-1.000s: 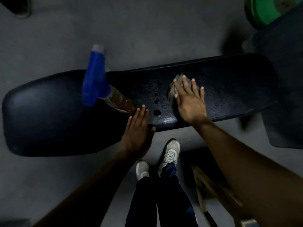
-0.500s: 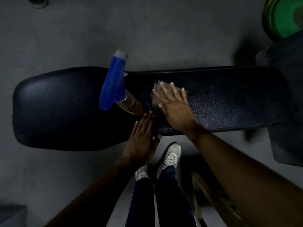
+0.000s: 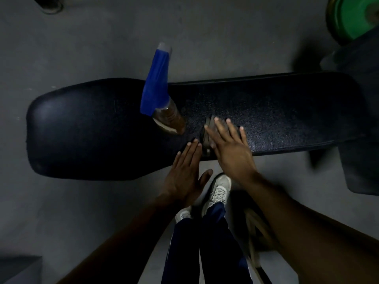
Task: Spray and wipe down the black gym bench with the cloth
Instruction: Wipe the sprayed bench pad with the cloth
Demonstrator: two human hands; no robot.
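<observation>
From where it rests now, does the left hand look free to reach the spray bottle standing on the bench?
Probably yes. The left hand lies flat and empty on the bench edge, with the spray bottle just beyond its fingertips and only bare padding between them. The cloth sits off to the right.

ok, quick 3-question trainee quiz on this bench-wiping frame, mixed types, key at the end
1. True or false: the spray bottle stands on the bench, held by no hand.
2. Which hand presses the cloth? A) left B) right C) both
3. Fill in: the left hand lies flat at the bench's ____ edge, beside the cloth.

Key:
1. True. Both hands are clear of it.
2. B. The right hand lies flat on the cloth, fingers spread.
3. Near. That is the edge closest to the person's shoes.
</observation>
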